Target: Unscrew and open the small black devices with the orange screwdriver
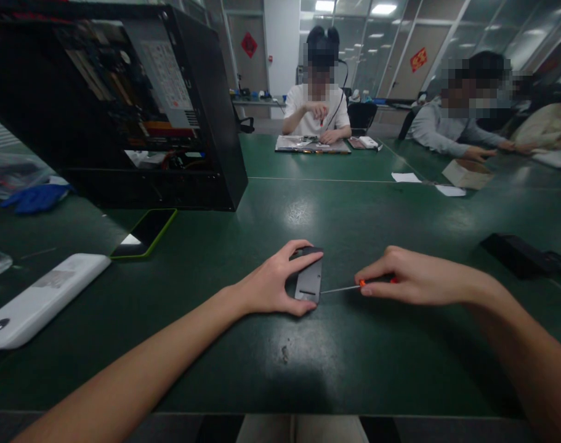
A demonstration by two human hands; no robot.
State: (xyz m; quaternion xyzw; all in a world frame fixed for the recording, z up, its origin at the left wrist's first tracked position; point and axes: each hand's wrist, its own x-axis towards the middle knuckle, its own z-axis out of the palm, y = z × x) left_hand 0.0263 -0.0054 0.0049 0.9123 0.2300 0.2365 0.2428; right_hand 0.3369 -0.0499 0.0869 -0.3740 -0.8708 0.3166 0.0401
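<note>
— If one reads the figure outward from the left hand (276,282), where does the gray block (311,280) lie?

— It lies just to the right of the palm, enclosed between thumb and fingers. The thumb is set against its near end; the fingers reach over its far end, one extending across the upper face. The grip is fairly wide, spanning the block's length.

— How is the block oriented?

— Its broad face is turned upward, with a dark slot near the end closest to the viewer. Whether its underside rests fully on the green table (243,369) cannot be told.

— And the right hand (403,278)?

— It stands apart from the block, to its right, thumb and fingers pinched narrowly around the orange handle of a screwdriver (341,288). The thin metal shaft bridges the gap between the hands; its tip ends at the block's right edge, though actual contact is too fine to tell.

— What surrounds them?

— To the left, a green-rimmed phone (145,234) lies near a white device (49,298); behind the phone stands a black computer case (210,117).
</note>
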